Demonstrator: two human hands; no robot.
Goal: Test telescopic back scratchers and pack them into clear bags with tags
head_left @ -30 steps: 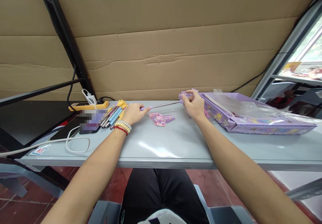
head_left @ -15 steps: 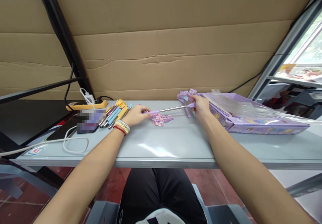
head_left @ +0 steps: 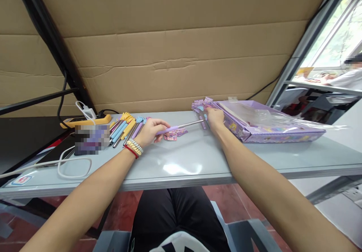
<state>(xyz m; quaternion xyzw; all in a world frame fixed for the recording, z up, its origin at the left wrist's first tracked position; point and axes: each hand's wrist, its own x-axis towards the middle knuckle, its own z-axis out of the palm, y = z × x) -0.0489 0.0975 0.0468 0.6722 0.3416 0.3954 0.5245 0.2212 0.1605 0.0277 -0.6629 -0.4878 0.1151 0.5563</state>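
A telescopic back scratcher with a purple handle [head_left: 171,129] and a thin silver rod [head_left: 191,123] spans the gap between my hands. My left hand [head_left: 152,131] is closed around the handle end. At the rod's far end is my right hand [head_left: 215,119], closed, its fingertips mostly hidden; the scratcher's tip is covered there. Behind the rod lie small pink printed tags [head_left: 173,134]. Just left of my right hand, a blue hand-shaped scratcher head [head_left: 200,108] lies by more pink tags [head_left: 201,102]. Several scratchers with yellow heads [head_left: 128,117] and blue or yellow handles lie left of my left hand.
A purple printed box [head_left: 283,137] with clear plastic wrap [head_left: 268,114] stands on the right of the grey table [head_left: 181,169]. At left are a phone [head_left: 92,140], a white cable [head_left: 74,176] and a yellow power strip [head_left: 85,120]. Cardboard [head_left: 175,48] stands behind. A person [head_left: 350,76] is at far right.
The view has turned slightly to the right. My hands are closer together, and the visible silver rod between them looks shorter. My left hand's fingers have shifted on the handle.
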